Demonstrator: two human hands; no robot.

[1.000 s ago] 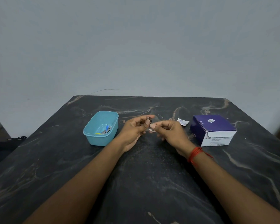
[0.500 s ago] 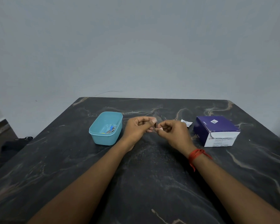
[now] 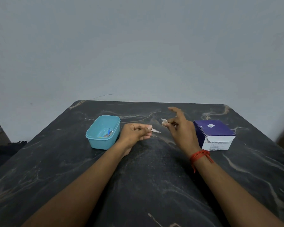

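My left hand (image 3: 136,133) pinches a small thin silvery metal piece (image 3: 155,130) that points to the right, just above the dark marble table (image 3: 146,185). My right hand (image 3: 180,128) is raised a little further back and right; its thumb and a finger pinch a small white wipe (image 3: 164,122), while its other fingers stick up. The two hands are apart, with a gap between the metal piece and the wipe.
A teal plastic tub (image 3: 103,131) stands left of my left hand with several small blue, yellow and metal items inside. A purple and white box (image 3: 214,134) of swabs sits to the right of my right hand. A grey wall rises behind the table.
The hands were together with the wipe against the metal piece; now my right hand has lifted away back and right with the wipe. The left hand has lowered the piece and turned it sideways.
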